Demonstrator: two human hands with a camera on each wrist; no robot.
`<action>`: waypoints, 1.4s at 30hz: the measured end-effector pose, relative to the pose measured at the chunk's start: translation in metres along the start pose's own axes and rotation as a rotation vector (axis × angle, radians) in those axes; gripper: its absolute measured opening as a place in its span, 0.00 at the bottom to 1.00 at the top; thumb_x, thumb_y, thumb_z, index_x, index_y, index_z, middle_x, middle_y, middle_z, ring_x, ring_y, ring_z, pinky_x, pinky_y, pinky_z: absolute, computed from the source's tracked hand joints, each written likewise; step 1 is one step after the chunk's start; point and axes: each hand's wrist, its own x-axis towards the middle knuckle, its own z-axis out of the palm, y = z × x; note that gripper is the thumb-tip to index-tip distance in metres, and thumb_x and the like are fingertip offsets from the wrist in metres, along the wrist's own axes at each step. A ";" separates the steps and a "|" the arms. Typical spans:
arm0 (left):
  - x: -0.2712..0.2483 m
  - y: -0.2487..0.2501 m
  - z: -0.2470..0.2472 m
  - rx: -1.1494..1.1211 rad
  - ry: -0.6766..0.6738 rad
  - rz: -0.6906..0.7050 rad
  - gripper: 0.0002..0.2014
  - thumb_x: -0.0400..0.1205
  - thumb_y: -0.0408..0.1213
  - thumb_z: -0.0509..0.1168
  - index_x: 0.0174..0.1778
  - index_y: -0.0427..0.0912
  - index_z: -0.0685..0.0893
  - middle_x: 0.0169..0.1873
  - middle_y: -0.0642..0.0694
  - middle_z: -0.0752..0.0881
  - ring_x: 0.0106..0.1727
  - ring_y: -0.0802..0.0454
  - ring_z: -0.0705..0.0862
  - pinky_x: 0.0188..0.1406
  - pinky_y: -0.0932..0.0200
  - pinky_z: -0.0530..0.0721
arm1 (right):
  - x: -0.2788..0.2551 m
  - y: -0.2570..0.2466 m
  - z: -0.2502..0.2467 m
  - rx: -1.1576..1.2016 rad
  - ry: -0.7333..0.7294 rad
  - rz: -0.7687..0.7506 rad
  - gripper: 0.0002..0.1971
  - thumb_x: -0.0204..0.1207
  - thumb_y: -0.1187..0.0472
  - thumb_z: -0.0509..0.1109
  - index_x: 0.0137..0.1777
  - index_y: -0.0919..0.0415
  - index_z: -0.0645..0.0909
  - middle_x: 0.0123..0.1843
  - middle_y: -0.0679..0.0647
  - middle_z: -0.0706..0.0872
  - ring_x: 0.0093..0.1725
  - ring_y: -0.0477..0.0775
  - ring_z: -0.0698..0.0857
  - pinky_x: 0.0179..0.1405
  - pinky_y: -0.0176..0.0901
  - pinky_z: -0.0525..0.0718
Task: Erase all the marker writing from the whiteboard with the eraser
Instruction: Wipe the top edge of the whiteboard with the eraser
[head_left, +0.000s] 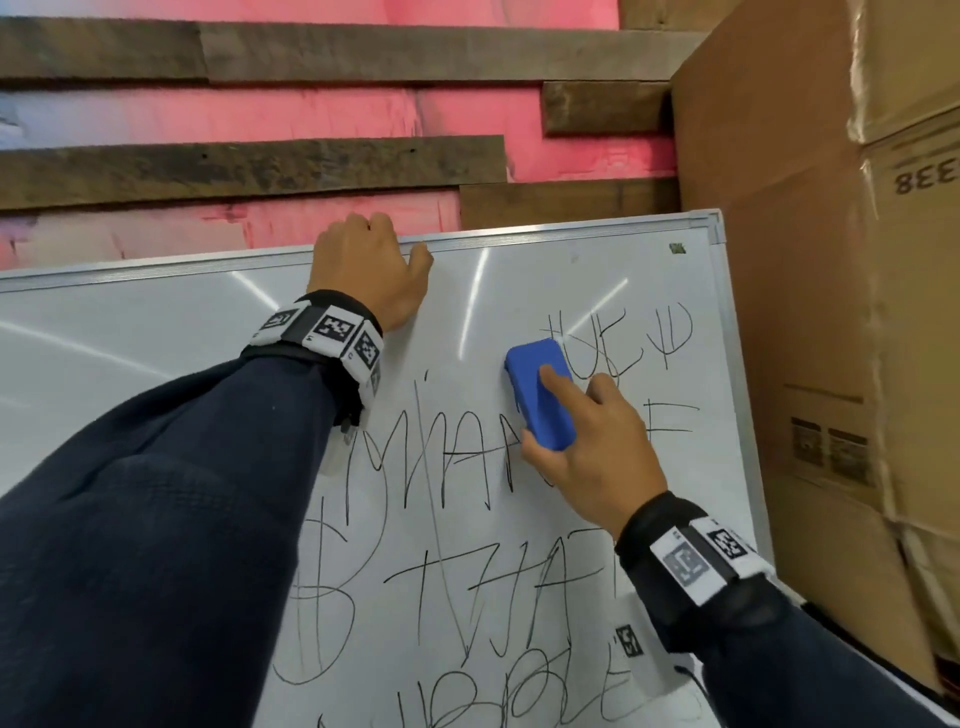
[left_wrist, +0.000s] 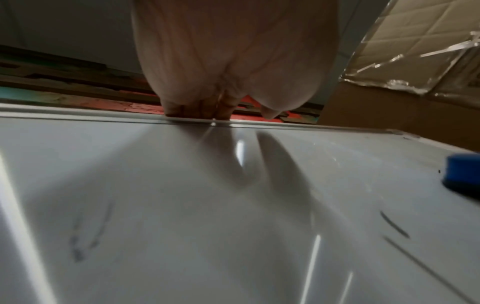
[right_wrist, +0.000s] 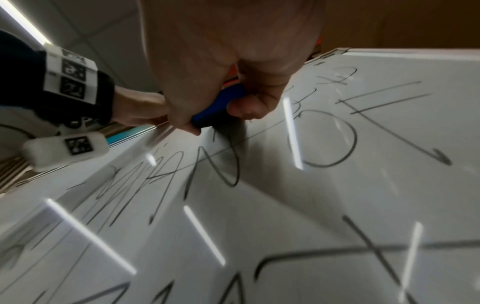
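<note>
A whiteboard (head_left: 156, 332) leans against the wall, its right and lower parts covered in black marker writing (head_left: 452, 467). My right hand (head_left: 587, 441) grips a blue eraser (head_left: 537, 389) and presses it flat on the board just left of the top line of writing; the forefinger lies along its back. In the right wrist view the eraser (right_wrist: 221, 105) sits between thumb and fingers above the writing (right_wrist: 324, 139). My left hand (head_left: 369, 270) holds the board's top edge, fingers curled over the frame (left_wrist: 202, 121). The eraser (left_wrist: 462, 174) shows at the far right of the left wrist view.
Stacked cardboard boxes (head_left: 831, 312) stand tight against the board's right side. Behind the board is a pink wall with dark wooden planks (head_left: 260, 166). The board's upper left area bears no strokes, only faint smudges (left_wrist: 85, 236).
</note>
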 end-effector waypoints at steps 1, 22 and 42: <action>-0.001 0.000 0.003 0.039 -0.010 0.016 0.23 0.84 0.53 0.52 0.62 0.36 0.76 0.51 0.29 0.80 0.55 0.32 0.77 0.60 0.40 0.74 | 0.007 0.003 -0.004 0.005 0.023 0.017 0.32 0.74 0.42 0.72 0.77 0.45 0.70 0.47 0.51 0.70 0.39 0.53 0.75 0.42 0.47 0.84; 0.001 0.058 0.025 0.087 -0.005 -0.097 0.25 0.85 0.59 0.45 0.64 0.47 0.76 0.61 0.31 0.77 0.68 0.26 0.70 0.76 0.20 0.49 | 0.027 0.051 -0.026 -0.033 0.109 0.056 0.32 0.76 0.43 0.71 0.79 0.46 0.67 0.48 0.52 0.69 0.40 0.54 0.76 0.42 0.47 0.83; -0.007 0.059 0.032 0.122 0.017 -0.045 0.30 0.84 0.60 0.46 0.70 0.42 0.73 0.66 0.32 0.76 0.71 0.28 0.69 0.75 0.19 0.50 | 0.017 0.095 -0.042 -0.071 0.124 0.108 0.32 0.76 0.44 0.71 0.79 0.47 0.68 0.47 0.54 0.70 0.38 0.50 0.73 0.38 0.42 0.77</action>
